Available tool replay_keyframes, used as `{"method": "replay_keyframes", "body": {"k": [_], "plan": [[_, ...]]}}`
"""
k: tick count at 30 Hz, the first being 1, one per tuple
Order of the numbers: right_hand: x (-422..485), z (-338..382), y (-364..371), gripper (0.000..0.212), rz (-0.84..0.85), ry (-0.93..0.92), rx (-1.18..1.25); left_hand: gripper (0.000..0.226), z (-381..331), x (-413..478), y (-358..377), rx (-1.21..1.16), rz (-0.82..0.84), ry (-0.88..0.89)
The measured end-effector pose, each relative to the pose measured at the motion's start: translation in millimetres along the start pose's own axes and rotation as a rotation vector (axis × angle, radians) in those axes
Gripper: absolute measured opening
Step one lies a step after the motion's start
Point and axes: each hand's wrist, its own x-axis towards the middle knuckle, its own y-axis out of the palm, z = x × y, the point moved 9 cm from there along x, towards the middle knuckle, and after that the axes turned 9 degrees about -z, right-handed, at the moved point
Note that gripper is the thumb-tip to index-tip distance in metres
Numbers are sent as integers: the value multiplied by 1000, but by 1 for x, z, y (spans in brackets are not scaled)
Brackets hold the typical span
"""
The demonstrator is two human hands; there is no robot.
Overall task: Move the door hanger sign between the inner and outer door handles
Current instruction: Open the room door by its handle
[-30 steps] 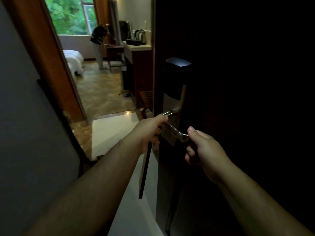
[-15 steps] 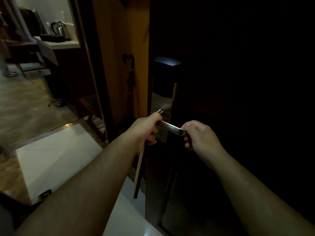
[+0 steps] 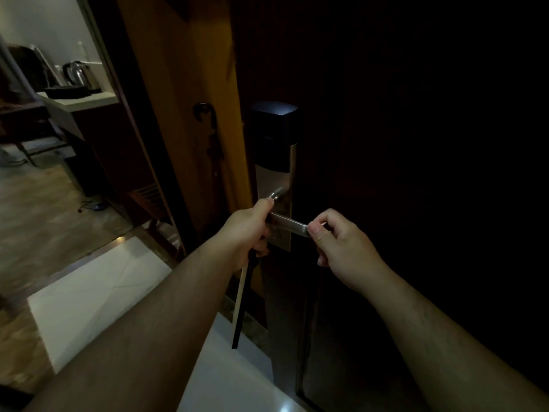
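Note:
A dark door [image 3: 401, 173] stands ajar, its outer face toward me. On it is a lock plate with a black top [image 3: 274, 126] and a silver lever handle [image 3: 289, 224]. My left hand [image 3: 248, 230] grips the top of the door hanger sign [image 3: 241, 304], a thin card seen edge-on that hangs down below my fist, right at the handle's pivot end. My right hand [image 3: 338, 248] pinches the free tip of the lever with thumb and fingers. Whether the sign's loop is around the lever is hidden by my left hand. The inner handle is out of sight.
An orange-brown wooden door frame [image 3: 178, 114] lies left of the door edge, with a dark umbrella [image 3: 212, 144] hanging against it. Beyond are a counter with a kettle [image 3: 75, 74] and brown floor tiles. A white floor slab [image 3: 98, 292] lies below my arms.
The view has swung right and the door has closed further toward the frame. Both hands stay at the lever: the left with the sign, the right shifted from under the tip to pinching it.

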Motion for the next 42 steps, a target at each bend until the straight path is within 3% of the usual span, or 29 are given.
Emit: {"method": "replay_keyframes", "body": {"k": [6,17,28,42], "plan": [[16,-11,1,14,-46,30,-39,39,-5,29,13,18,112,38],[31,-19,-2,21,-241,119,-102,40,-16,74,33,14,517,18],[35,-20,-3,20,-338,137,-74,49,-21,85,40,31,592,66],[29,-24,1,18,-426,296,-2,39,-19,87,43,-44,596,78]]}}
